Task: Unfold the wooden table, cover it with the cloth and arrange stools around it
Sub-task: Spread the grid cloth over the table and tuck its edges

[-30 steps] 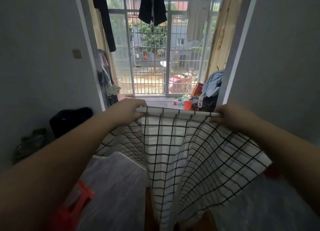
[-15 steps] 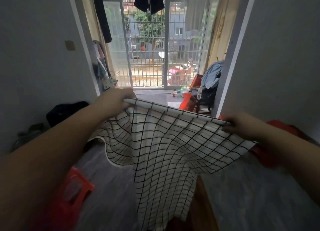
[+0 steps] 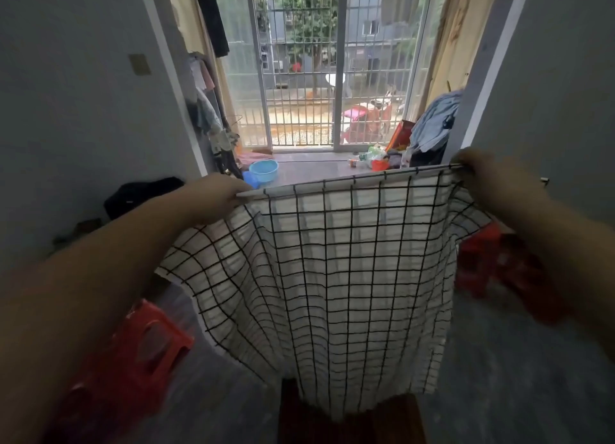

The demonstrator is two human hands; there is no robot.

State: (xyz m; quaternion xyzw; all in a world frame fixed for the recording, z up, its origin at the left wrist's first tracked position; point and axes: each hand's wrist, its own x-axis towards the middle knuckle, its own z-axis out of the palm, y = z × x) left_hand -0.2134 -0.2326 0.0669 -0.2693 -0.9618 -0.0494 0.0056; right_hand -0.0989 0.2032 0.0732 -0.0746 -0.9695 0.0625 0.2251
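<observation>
I hold a white cloth with a black grid [image 3: 346, 277] stretched out in the air in front of me. My left hand [image 3: 216, 195] grips its top left corner and my right hand [image 3: 486, 174] grips its top right corner. The cloth hangs down, and its lower edge lies over the dark wooden table [image 3: 382, 423] at the bottom centre, most of which is hidden. A red plastic stool [image 3: 133, 360] stands on the floor at the lower left. More red stools [image 3: 482, 260] show at the right, partly behind my right arm.
A barred sliding glass door [image 3: 332, 77] is straight ahead, with a blue basin [image 3: 263, 171] and clutter [image 3: 379, 157] on its sill. A black bag [image 3: 139, 194] lies by the left wall. Grey walls close in on both sides.
Both hands have spread wider apart and pulled the cloth's top edge taut and nearly level. My right hand has risen. The camera has tilted down a little.
</observation>
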